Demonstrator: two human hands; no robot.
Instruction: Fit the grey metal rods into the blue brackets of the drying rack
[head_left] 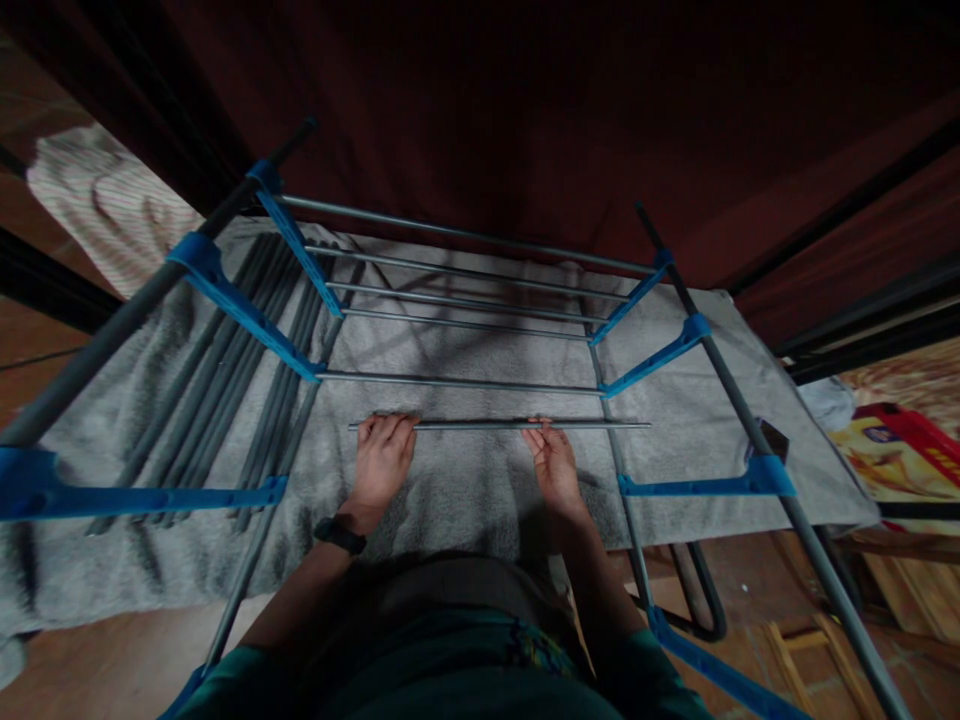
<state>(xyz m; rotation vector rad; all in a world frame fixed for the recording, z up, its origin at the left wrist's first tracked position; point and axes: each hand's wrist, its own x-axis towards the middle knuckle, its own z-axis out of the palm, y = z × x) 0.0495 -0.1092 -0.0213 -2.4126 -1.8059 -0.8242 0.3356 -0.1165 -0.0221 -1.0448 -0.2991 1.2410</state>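
A thin grey metal tube (472, 426) lies crosswise in front of me, level with the towel-covered surface. My left hand (384, 455) closes over it near its left end, knuckles up. Farther right along the tube, my right hand (553, 462) grips it between thumb and fingers. Around both hands stands a rack frame of grey poles with blue plastic brackets (259, 325). Several crossbars (457, 381) join the left and right brackets on the far side. On the near side, the left bracket (150, 500) and right bracket (697, 486) have no bar between them.
Several loose grey tubes (217, 400) lie side by side on the grey towel (465, 480) at the left. A striped cloth (112, 200) is at the far left. A dark red curtain (480, 120) hangs behind. At the right is a yellow and red package (900, 450).
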